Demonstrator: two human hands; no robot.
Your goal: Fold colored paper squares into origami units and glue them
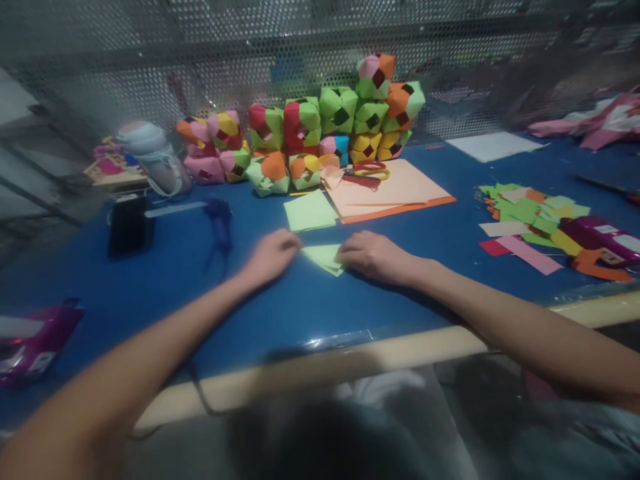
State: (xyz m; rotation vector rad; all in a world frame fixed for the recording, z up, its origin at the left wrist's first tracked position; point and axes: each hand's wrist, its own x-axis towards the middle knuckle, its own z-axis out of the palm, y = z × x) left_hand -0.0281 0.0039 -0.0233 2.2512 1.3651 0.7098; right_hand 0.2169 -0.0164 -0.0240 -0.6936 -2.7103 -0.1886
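Note:
A pale green sheet of paper (324, 259), folded into a triangular shape, lies on the blue table between my hands. My left hand (275, 255) has its fingers closed on the paper's left corner. At the right end, my right hand (371, 257) grips the same paper with curled fingers; the fingertips are partly hidden. Just beyond them rests a small stack of light green paper squares (311, 212). Behind that stack, red-and-yellow scissors (367, 173) lie on peach and orange sheets (400, 190).
Folded paper cubes (339, 110) are stacked along the perforated metal screen (225, 73). A bottle (153, 157), a black phone (130, 227) and a blue glue gun (219, 220) stand or lie left. Paper scraps (537, 217) and a purple object (600, 239) are right.

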